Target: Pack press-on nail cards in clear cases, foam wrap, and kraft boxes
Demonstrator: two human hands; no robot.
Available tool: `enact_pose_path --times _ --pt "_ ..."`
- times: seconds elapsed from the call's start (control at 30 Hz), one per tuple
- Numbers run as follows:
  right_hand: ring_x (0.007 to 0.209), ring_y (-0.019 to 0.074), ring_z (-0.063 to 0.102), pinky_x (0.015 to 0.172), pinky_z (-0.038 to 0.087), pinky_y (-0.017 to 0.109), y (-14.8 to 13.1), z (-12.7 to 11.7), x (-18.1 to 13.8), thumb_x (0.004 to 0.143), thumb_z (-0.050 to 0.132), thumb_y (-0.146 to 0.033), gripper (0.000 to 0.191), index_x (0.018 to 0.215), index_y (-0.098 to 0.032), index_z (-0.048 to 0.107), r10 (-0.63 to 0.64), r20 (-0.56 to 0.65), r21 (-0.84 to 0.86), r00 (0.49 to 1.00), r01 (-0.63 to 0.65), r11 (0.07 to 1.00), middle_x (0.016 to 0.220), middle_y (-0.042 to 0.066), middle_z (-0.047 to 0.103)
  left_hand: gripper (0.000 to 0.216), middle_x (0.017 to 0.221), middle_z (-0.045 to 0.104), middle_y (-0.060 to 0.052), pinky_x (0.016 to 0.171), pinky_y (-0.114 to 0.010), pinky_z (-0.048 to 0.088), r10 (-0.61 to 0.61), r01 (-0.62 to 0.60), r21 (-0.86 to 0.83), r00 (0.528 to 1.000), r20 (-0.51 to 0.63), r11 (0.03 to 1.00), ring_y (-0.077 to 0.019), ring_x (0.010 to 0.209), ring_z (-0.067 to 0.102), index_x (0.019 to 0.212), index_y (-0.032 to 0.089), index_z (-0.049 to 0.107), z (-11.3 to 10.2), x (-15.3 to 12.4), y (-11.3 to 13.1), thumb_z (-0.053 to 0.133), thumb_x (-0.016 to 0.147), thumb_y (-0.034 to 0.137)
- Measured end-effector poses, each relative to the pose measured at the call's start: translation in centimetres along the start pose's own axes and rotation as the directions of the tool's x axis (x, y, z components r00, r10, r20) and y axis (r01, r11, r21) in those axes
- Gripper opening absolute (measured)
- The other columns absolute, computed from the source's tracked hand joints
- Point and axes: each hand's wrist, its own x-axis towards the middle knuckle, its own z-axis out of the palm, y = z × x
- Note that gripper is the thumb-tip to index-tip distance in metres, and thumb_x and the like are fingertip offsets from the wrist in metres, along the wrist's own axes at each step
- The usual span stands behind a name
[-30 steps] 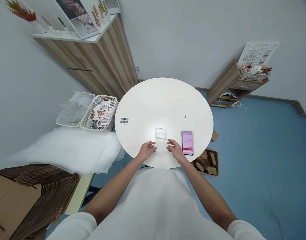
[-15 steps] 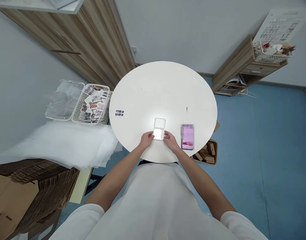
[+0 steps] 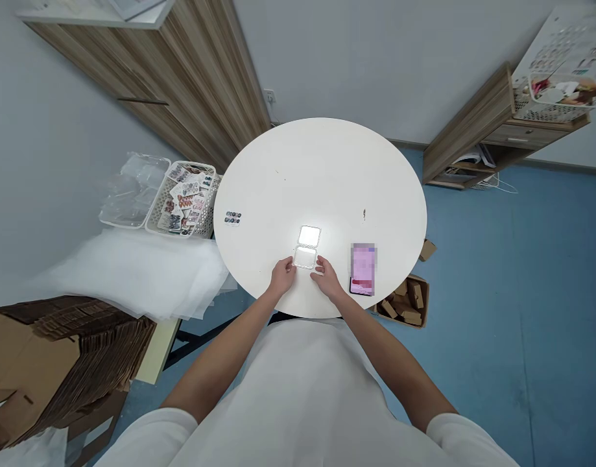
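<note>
A small clear plastic case (image 3: 306,257) lies unfolded on the white table in front of me, its lid half bright with glare. My left hand (image 3: 283,276) is beside its left edge, fingers a little bent and apart, the tips at or very close to the rim. On the other side, my right hand (image 3: 326,278) has its fingers spread, with the fingertips near the right edge. Neither hand grips the case. A phone (image 3: 362,269) with a pink, partly blurred screen lies to the right. Toward the table's left edge is a card of small dark oval pieces (image 3: 232,218).
The round white table (image 3: 327,155) fills the middle. At left stand a white basket of cards (image 3: 183,200), clear plastic bags (image 3: 132,191), white sheets (image 3: 152,269) and folded cardboard (image 3: 103,357). A carton of small brown boxes (image 3: 405,301) sits low at right.
My fingers have loosened from the case's sides, the right hand's spreading apart. The case lies slightly farther left and away from me. The view has shifted a little.
</note>
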Motion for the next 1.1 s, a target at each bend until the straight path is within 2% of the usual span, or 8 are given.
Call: enact_pose_path --times 0.2,0.4,0.6,0.7,0.77,0.87,1.0,1.1 --pt "0.116 0.0216 0.042 0.092 0.039 0.042 0.8 1.2 -0.8 0.068 0.055 -0.023 0.068 0.129 -0.03 0.026 -0.051 0.014 0.064 0.999 0.05 0.997 0.134 0.006 0.034 0.044 0.123 0.049 -0.01 0.09 -0.035 0.037 -0.022 0.021 -0.04 0.999 -0.023 0.999 -0.0219 0.111 0.047 0.121 0.019 0.045 0.8 -1.3 -0.2 0.05 0.077 0.022" --pt "0.117 0.022 0.04 0.093 0.038 0.043 1.4 1.0 -0.6 0.069 0.053 -0.025 0.069 0.131 -0.03 0.022 -0.117 0.071 0.019 0.991 0.116 0.993 0.135 0.007 0.031 0.045 0.126 0.047 -0.01 0.093 -0.036 0.035 -0.009 0.009 -0.018 0.999 -0.035 1.0 -0.0231 0.116 0.043 0.122 0.019 0.044 0.9 -1.6 -0.4 0.049 0.078 0.023" --pt "0.117 0.021 0.039 0.094 0.037 0.043 1.0 0.9 -1.0 0.069 0.053 -0.024 0.067 0.129 -0.03 0.025 -0.11 0.075 -0.015 0.991 0.111 0.994 0.135 0.005 0.031 0.046 0.127 0.047 -0.009 0.094 -0.036 0.034 0.007 -0.007 -0.018 1.0 -0.007 1.0 -0.0232 0.118 0.041 0.123 0.019 0.042 0.6 -1.9 -0.6 0.049 0.078 0.024" --pt "0.116 0.0212 0.04 0.092 0.039 0.042 0.7 1.0 -1.5 0.07 0.052 -0.025 0.066 0.129 -0.028 0.025 -0.098 0.031 -0.079 0.995 0.1 0.992 0.134 0.007 0.031 0.049 0.13 0.044 -0.01 0.093 -0.036 0.034 0.02 -0.02 -0.013 1.0 0.021 1.0 -0.0235 0.118 0.041 0.125 0.018 0.04 0.5 -2.0 -0.8 0.049 0.078 0.026" --pt "0.113 0.0216 0.041 0.09 0.04 0.041 0.1 1.3 -1.9 0.07 0.051 -0.025 0.063 0.129 -0.026 0.026 -0.147 -0.051 -0.149 0.988 0.138 0.979 0.132 0.009 0.032 0.05 0.129 0.044 -0.011 0.092 -0.036 0.036 0.043 -0.043 -0.001 0.999 0.03 0.999 -0.0236 0.116 0.042 0.124 0.018 0.04 -0.4 -1.9 -1.0 0.051 0.077 0.028" --pt "0.1 0.0192 0.048 0.082 0.044 0.038 -1.6 2.4 -2.5 0.074 0.047 -0.024 0.052 0.124 -0.024 0.034 -0.307 -0.118 -0.225 0.944 0.276 0.934 0.12 0.009 0.043 0.046 0.123 0.049 -0.01 0.089 -0.035 0.039 0.134 -0.132 0.073 0.991 -0.019 0.988 -0.0229 0.111 0.046 0.119 0.019 0.046 -4.0 -1.0 -1.2 0.054 0.075 0.029" --pt "0.069 0.0126 0.052 0.068 0.047 0.031 -4.8 5.8 -2.0 0.078 0.041 -0.023 0.035 0.113 -0.023 0.045 -0.421 0.045 -0.235 0.906 0.419 0.877 0.093 0.004 0.056 0.04 0.108 0.057 -0.009 0.082 -0.033 0.043 0.215 -0.171 0.259 0.964 -0.155 0.951 -0.0202 0.095 0.054 0.114 0.017 0.049 -12.7 2.5 -1.2 0.052 0.076 0.029" --pt "0.064 0.0105 0.051 0.065 0.047 0.029 -6.8 9.2 0.3 0.077 0.043 -0.022 0.037 0.114 -0.024 0.044 -0.384 0.139 -0.31 0.913 0.408 0.859 0.094 0.003 0.056 0.043 0.106 0.056 -0.008 0.08 -0.033 0.043 0.22 -0.156 0.427 0.97 -0.105 0.891 -0.0183 0.084 0.056 0.114 0.016 0.049 -18.8 6.4 -1.3 0.055 0.073 0.028"
